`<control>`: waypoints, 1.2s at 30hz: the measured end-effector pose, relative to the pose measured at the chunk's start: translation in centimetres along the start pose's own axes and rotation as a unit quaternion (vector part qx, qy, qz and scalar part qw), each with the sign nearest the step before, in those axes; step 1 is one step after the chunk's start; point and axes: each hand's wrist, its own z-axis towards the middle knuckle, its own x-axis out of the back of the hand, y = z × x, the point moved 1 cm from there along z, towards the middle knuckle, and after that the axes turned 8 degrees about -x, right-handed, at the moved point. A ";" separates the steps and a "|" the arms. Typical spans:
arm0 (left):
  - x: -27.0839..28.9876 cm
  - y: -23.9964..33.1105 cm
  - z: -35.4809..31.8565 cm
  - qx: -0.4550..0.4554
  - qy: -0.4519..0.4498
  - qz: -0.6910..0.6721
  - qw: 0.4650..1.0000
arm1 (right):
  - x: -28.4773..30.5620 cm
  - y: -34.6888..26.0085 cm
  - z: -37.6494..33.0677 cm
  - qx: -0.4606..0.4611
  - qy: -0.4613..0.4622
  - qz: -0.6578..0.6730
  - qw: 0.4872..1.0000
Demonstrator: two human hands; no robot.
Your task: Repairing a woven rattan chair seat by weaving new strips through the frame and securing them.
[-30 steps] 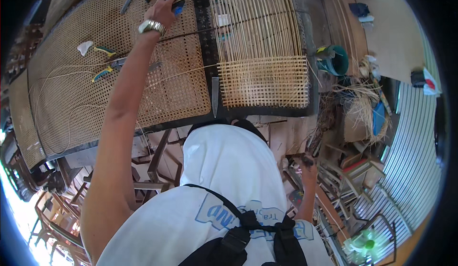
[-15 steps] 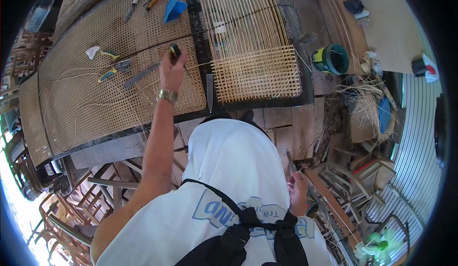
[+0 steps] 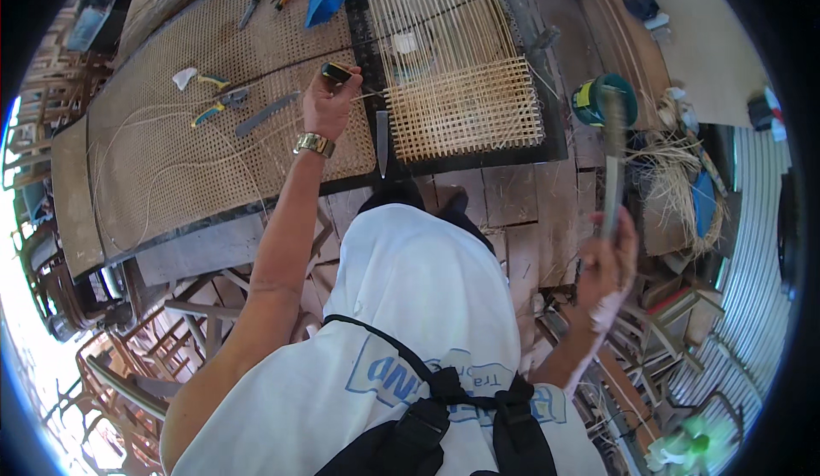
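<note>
Your left hand (image 3: 329,110) is closed around a small black object with a yellowish edge (image 3: 336,72), above the cane webbing sheet (image 3: 188,139). To that hand's right lies a pointed metal blade (image 3: 382,145), with the part-woven cane panel (image 3: 465,109) beyond; to its left are a flat grey blade (image 3: 266,115) and the yellow-and-teal pliers (image 3: 232,99). Your right hand (image 3: 608,264) grips a long, slim tool (image 3: 613,181), blurred, its far end crossing before the green bucket (image 3: 584,102) ahead of that hand.
</note>
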 end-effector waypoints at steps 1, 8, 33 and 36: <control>-0.1 -1.0 0.7 0.000 -0.007 0.005 1.000 | -1.5 1.7 -0.3 -0.048 -0.060 0.027 0.997; -1.4 -2.8 3.6 0.043 -0.061 -0.014 0.997 | -11.3 11.2 -0.3 -0.154 -0.076 -0.077 0.982; -1.5 -2.3 5.2 -0.075 -0.210 0.114 0.968 | -18.8 13.7 6.8 -0.117 -0.079 -0.139 0.980; -1.8 -1.1 5.1 -0.067 -0.247 0.202 0.945 | -18.7 13.9 7.1 -0.109 -0.077 -0.168 0.977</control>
